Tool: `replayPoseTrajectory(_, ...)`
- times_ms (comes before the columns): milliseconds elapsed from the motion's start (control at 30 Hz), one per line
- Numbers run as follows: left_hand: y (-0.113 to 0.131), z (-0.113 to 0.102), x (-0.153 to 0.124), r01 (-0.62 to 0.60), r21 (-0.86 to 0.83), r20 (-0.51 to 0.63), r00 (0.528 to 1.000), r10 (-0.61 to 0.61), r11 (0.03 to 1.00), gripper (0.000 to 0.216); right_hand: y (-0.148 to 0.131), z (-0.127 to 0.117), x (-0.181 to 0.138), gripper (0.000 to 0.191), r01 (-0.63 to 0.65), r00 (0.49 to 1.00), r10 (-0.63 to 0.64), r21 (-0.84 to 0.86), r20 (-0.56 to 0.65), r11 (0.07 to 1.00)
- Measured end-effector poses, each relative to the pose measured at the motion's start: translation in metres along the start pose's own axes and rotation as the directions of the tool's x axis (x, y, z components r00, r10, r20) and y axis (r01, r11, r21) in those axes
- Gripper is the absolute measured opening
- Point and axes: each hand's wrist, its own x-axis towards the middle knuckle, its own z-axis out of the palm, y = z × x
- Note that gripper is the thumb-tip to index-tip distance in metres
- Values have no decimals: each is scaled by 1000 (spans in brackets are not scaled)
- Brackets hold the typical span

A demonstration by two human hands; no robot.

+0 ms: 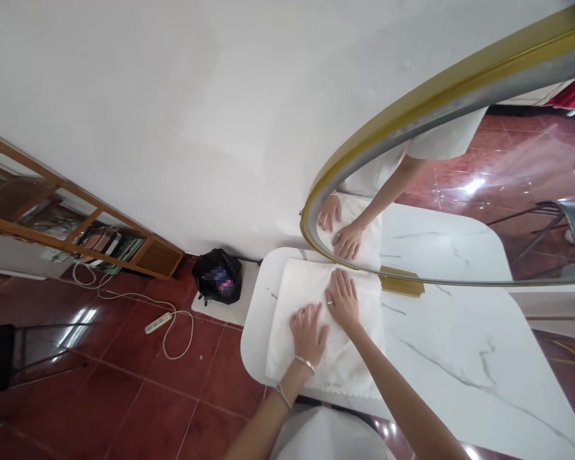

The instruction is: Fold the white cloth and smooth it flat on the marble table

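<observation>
- Head view: white cloth (338,358), flat on marble-patterned table (450,332); likely light, soft, pliable; best grasped by its scalloped edge.
- Left hand (308,332): palm down on cloth, fingers spread, gripping nothing.
- Right hand (344,301): likewise flat, fingers extended, gripping nothing.

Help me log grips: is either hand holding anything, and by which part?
Nothing is held: the left hand and right hand both rest palm down on the white cloth.
</observation>
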Motion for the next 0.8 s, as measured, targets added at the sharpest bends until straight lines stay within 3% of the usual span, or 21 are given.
replayPoseTrajectory(67,-15,-5,36,92,30,-2,996,-92,995,53,-13,12,18,59,4,1000,-4,10,-4,1000)
replayPoseTrajectory(200,-47,-9,113,16,73,13,1000,-17,997,57,-26,32,51,53,-62,997,62,-9,38,998)
replayPoseTrajectory(300,-67,-10,145,13,90,47,999,-17,996,62,-30,44,73,54,-55,993,55,-7,103,998)
replayPoseTrajectory(467,-86,-16,146,170,122,-17,985,-170,978,64,-42,59,105,53,60,987,-68,55,144,997)
replayPoseTrajectory(600,-96,-23,134,264,139,-56,964,-259,954,68,-53,58,109,50,168,970,-185,113,157,979)
replayPoseTrajectory(667,-102,-27,135,222,142,-44,975,-218,965,70,-57,53,102,46,180,967,-198,122,160,976)
replayPoseTrajectory(800,-114,-32,148,26,117,54,998,-33,993,69,-59,38,73,45,122,978,-138,108,155,987)
